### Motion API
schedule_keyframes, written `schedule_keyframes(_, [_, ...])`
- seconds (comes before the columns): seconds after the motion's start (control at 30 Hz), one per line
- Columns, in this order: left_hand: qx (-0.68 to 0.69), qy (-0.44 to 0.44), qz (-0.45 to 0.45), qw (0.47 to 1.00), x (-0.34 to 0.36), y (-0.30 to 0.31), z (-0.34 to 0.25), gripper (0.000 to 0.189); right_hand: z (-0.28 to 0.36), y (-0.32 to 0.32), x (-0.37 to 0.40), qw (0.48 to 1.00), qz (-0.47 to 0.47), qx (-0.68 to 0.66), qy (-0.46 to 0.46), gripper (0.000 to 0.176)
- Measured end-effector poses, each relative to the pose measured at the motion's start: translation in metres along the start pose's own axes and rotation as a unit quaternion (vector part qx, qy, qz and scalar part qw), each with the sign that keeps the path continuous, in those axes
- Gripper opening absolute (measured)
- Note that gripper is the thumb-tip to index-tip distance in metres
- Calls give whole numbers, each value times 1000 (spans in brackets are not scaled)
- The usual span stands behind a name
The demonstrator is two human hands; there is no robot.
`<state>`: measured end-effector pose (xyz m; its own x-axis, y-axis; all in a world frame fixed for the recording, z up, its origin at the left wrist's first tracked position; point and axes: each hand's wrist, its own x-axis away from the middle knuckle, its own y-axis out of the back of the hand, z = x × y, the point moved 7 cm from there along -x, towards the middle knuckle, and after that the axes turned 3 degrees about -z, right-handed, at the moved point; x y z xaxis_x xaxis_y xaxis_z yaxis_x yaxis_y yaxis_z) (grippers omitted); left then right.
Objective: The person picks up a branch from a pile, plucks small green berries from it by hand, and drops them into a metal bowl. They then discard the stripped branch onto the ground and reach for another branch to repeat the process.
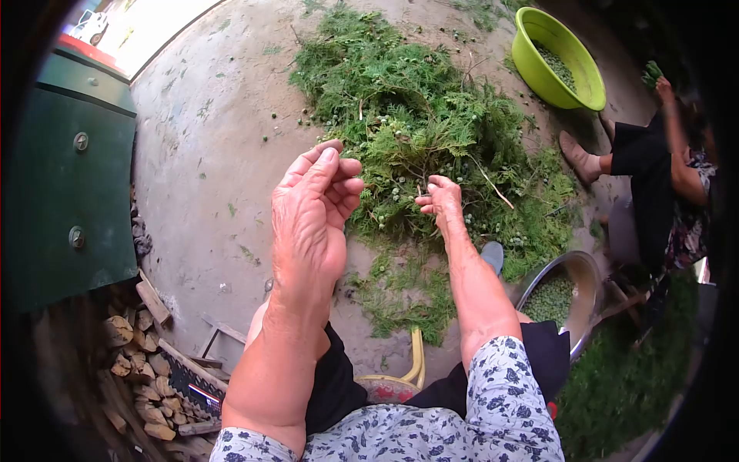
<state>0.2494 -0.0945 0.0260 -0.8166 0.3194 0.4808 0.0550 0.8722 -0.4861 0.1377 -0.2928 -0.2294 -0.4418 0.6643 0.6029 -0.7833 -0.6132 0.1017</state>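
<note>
My left hand point(314, 204) is raised at the left edge of a heap of green evergreen sprigs point(416, 100). Its fingers are curled and the thumb presses against them; whatever they may hold is hidden. Lower on the heap, my right hand point(445, 202) has its fingers closed round a thin evergreen twig point(420, 190) that sticks up among the sprigs. Small round pale-green cones point(382, 218) show on the sprigs around both hands.
A metal basin point(591, 286) of green cones stands by my right knee. Farther off is a lime-green tub point(531, 65) with more cones. A seated person point(654, 169) holds a sprig at right. Split firewood point(146, 369) and a dark green cabinet point(73, 185) are at left.
</note>
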Motion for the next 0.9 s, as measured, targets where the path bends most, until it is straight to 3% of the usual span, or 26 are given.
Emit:
schedule_keyframes(0.17, [20,10,6,1000,8,5,5,19,-2,2,-12,993,51,-94,-44,53])
schedule_keyframes(0.37, [7,0,-8,1000,7,13,-6,18,-16,-35,-19,997,49,-60,-22,59])
schedule_keyframes(0.43, [4,7,-3,1000,7,12,-6,18,-19,-32,-20,999,4,-33,-16,52])
schedule_keyframes(0.53, [13,5,3,1000,7,11,-6,18,-16,-22,-17,999,-22,-37,-21,25])
schedule_keyframes(0.63, [10,11,-6,1000,8,9,-4,18,9,-12,-4,998,11,-58,-1,25])
schedule_keyframes(0.83, [18,17,3,1000,8,6,-1,17,98,25,47,965,90,-239,55,14])
schedule_keyframes(0.9, [16,18,13,1000,8,4,0,16,119,38,63,993,16,-60,95,15])
